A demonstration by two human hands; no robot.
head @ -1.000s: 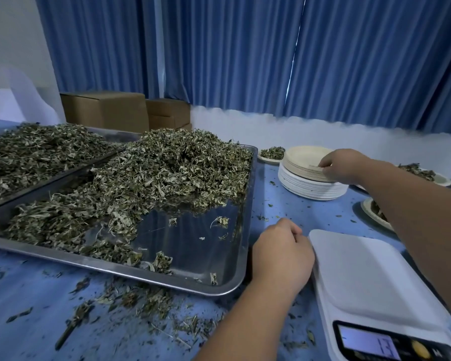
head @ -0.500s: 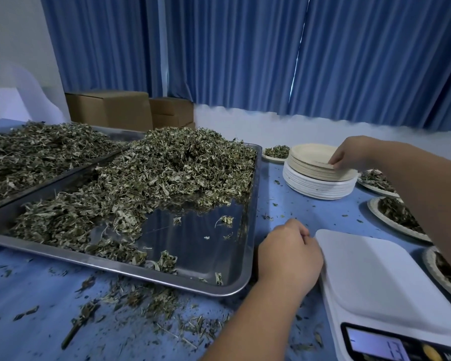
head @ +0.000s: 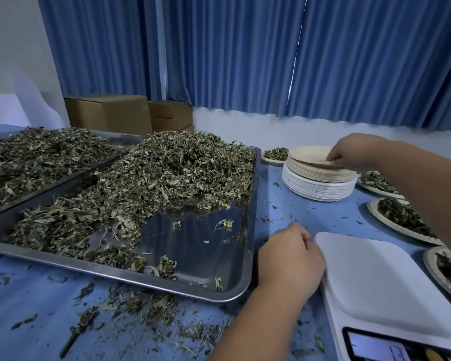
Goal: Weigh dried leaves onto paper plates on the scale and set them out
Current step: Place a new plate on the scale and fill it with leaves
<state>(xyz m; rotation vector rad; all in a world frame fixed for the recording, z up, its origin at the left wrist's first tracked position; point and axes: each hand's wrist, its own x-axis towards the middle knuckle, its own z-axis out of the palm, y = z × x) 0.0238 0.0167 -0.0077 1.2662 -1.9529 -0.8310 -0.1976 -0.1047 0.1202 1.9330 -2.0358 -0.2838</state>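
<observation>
Pinching the rim of the top plate on the stack of paper plates, the right hand reached beyond the scale. The left hand rested, fingers curled into a fist, on the blue table between the scale and the metal tray of dried leaves. Filled plates lay near the table's right edge.

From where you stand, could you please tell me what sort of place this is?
Probably a small herb-processing or packing workroom: steel trays heaped with dried leaves, a digital scale beside a stack of paper plates, and cardboard boxes behind.
</observation>
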